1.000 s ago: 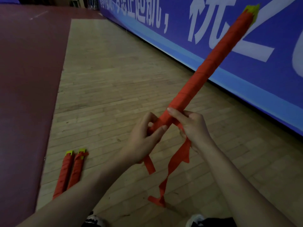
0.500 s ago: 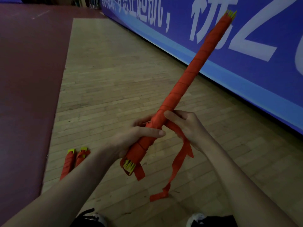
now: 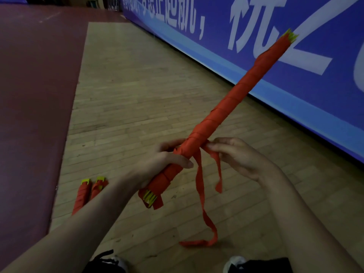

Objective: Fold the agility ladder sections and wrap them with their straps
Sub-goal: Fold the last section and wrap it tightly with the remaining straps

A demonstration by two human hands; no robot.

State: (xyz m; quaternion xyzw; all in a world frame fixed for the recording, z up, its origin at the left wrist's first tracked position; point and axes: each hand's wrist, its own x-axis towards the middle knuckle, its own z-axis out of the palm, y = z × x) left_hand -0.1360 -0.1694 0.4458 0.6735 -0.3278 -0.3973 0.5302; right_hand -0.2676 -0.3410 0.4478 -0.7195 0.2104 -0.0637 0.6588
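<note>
Your left hand point(image 3: 165, 160) is wrapped around the lower part of the ladder bundle point(image 3: 222, 113), held tilted above the wooden floor point(image 3: 137, 91). Your right hand point(image 3: 242, 156) pinches the loose strap point(image 3: 201, 186) just beside the bundle.

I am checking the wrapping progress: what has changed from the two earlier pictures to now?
The left hand moved from pinching the strap to gripping the bundle near its lower end, which now shows below the hand. The bundle's far tip dropped lower and to the right. The right hand keeps its hold on the loose strap at the bundle; its tail still hangs to the floor. The two wrapped bundles on the floor have not moved.
</note>
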